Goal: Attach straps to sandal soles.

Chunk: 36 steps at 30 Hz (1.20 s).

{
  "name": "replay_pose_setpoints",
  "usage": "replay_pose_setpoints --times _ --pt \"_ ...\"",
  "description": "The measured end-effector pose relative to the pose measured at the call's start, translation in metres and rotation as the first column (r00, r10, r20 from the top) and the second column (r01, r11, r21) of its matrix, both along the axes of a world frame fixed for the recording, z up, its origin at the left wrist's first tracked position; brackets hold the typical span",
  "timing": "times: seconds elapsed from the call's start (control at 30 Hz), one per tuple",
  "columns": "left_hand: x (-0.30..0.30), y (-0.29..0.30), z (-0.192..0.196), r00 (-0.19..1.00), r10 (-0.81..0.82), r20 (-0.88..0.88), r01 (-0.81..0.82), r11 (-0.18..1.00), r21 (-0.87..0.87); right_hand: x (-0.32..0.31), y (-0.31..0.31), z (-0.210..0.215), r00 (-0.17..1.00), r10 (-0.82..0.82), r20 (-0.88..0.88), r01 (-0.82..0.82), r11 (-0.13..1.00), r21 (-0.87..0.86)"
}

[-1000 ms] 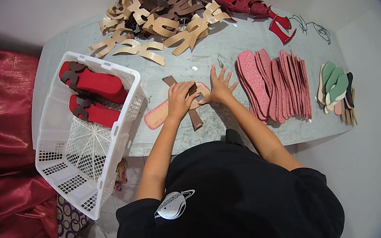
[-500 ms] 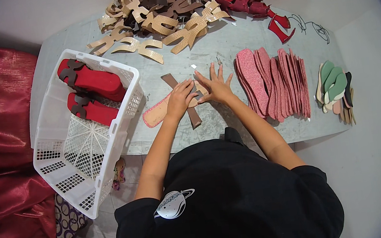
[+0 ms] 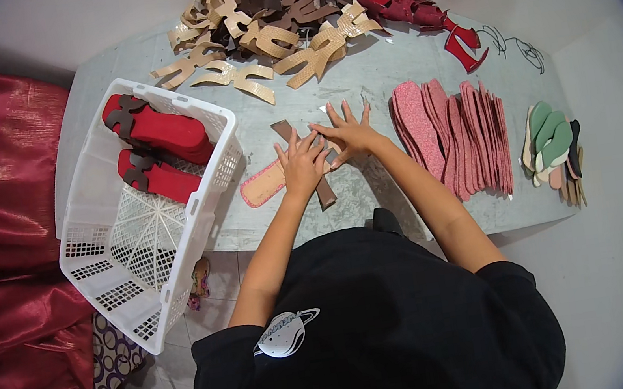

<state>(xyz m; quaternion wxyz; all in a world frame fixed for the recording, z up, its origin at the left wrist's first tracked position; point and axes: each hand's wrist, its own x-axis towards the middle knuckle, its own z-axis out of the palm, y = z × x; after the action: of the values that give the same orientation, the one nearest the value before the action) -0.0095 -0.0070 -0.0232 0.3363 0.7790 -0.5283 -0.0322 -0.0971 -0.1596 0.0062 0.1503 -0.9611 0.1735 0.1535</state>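
Left hand (image 3: 302, 168) and right hand (image 3: 356, 139) lie spread; they partly hide the brown strap (image 3: 326, 194) and tan insole (image 3: 264, 184).

Shiny red cloth (image 3: 1, 222) drapes left of a white basket (image 3: 89, 202); thin black cord (image 3: 523, 45) loops near the wall (image 3: 580, 5)

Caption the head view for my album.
Left hand and right hand spread over a tan sole and brown strap, pink soles to the right.
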Motion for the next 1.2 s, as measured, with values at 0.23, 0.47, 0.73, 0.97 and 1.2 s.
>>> replay_pose_setpoints --times 0.23,0.47,0.73,0.97,1.2 --pt "-0.009 0.007 -0.004 0.986 0.156 0.060 -0.152 0.986 -0.065 -0.005 0.000 -0.008 0.999 0.000 0.042 -0.005 0.994 0.107" --pt "0.000 0.009 0.000 1.000 0.011 0.012 -0.010 0.996 -0.088 -0.019 0.011 -0.010 0.996 -0.065 0.059 0.056 0.988 0.143" --pt "0.010 0.007 -0.001 0.988 -0.155 -0.029 0.152 0.986 -0.074 -0.033 0.035 -0.006 0.963 -0.248 0.110 0.236 0.965 0.114" --pt "0.023 0.016 0.001 0.940 -0.292 -0.178 0.290 0.956 -0.037 -0.032 0.039 -0.014 0.933 -0.309 0.185 0.293 0.950 0.107" --pt "0.016 0.026 0.007 0.947 -0.301 -0.112 0.299 0.954 -0.035 -0.040 0.048 -0.018 0.909 -0.283 0.306 0.281 0.958 0.051"
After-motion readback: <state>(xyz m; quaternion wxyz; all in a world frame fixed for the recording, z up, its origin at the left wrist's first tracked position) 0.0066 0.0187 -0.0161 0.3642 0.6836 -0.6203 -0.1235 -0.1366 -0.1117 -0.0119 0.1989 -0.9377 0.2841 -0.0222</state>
